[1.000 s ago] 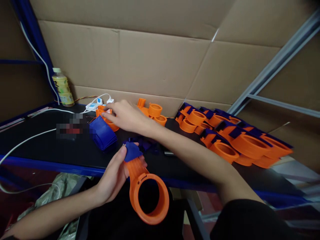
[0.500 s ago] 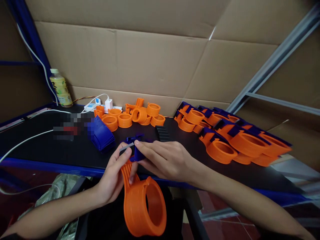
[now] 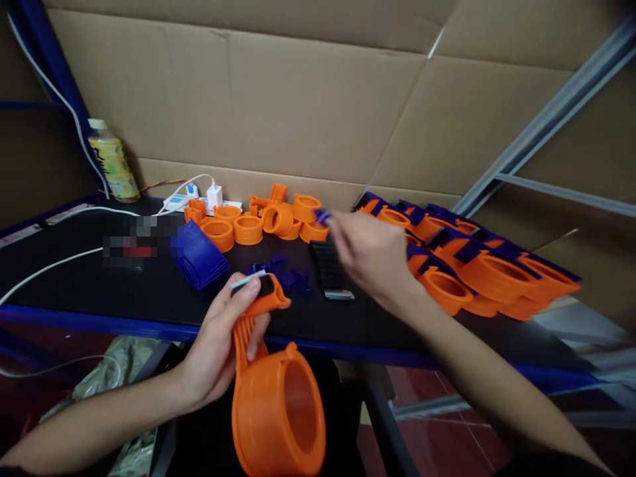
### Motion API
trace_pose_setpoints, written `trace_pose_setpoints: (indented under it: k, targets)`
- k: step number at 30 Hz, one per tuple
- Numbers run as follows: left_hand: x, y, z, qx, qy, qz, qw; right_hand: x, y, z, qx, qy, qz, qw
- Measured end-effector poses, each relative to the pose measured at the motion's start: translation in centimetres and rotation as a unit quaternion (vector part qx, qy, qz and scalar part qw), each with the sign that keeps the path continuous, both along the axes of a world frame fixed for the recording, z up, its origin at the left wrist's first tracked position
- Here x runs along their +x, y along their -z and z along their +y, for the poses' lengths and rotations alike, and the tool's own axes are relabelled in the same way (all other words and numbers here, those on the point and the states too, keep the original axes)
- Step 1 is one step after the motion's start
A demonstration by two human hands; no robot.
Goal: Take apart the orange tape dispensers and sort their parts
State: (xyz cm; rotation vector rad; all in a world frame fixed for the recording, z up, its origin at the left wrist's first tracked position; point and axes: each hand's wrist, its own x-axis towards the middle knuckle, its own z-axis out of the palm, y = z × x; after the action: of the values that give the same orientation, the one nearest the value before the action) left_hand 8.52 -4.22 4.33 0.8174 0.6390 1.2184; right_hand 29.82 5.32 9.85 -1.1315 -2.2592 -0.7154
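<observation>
My left hand (image 3: 218, 344) grips the ribbed handle of a big orange plastic ring part (image 3: 278, 411), held below the table's front edge; a thin grey strip lies under my thumb at the handle's top. My right hand (image 3: 370, 255) is raised over the black table (image 3: 99, 291), blurred by motion, pinching a small blue piece (image 3: 322, 216) at its fingertips. Just under it lies a row of black pieces (image 3: 330, 268). Small dark blue clips (image 3: 288, 275) are scattered ahead of my left hand.
A stack of blue parts (image 3: 199, 258) lies left of centre. Several small orange rings (image 3: 258, 222) sit at the back, assembled orange-and-blue parts (image 3: 477, 265) pile up on the right. A drink bottle (image 3: 113, 162), a power strip (image 3: 183, 199) and white cables stand at back left. Cardboard walls behind.
My right hand left the handle top and rose to the right with a small blue piece. The blue cap seen earlier on the handle is gone. The orange part tilted slightly.
</observation>
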Motion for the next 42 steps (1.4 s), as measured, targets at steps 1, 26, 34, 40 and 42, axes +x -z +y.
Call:
trace_pose_setpoints:
  k: [1, 26, 34, 40, 42]
  targets:
    - [0.1, 0.0, 0.0, 0.011, 0.018, 0.006, 1.000, 0.2, -0.2, 0.9, -0.013, 0.024, -0.023, 0.999]
    - [-0.8, 1.2, 2.3, 0.044, 0.091, 0.182, 0.978, -1.4, -1.0, 2.0, -0.304, -0.177, 0.041, 0.935]
    - [-0.6, 1.8, 2.3, 0.069, 0.104, 0.211, 0.969, -1.0, -0.9, -6.7, -0.241, -0.198, -0.028, 0.950]
    - [-0.5, 1.9, 2.2, 0.088, 0.099, 0.216, 0.967, -0.7, -0.6, -6.3, -0.266, -0.217, 0.032, 0.939]
    - [-0.5, 1.9, 2.2, 0.089, 0.099, 0.215, 0.968, -0.7, -0.7, -6.1, -0.289, -0.233, 0.054, 0.927]
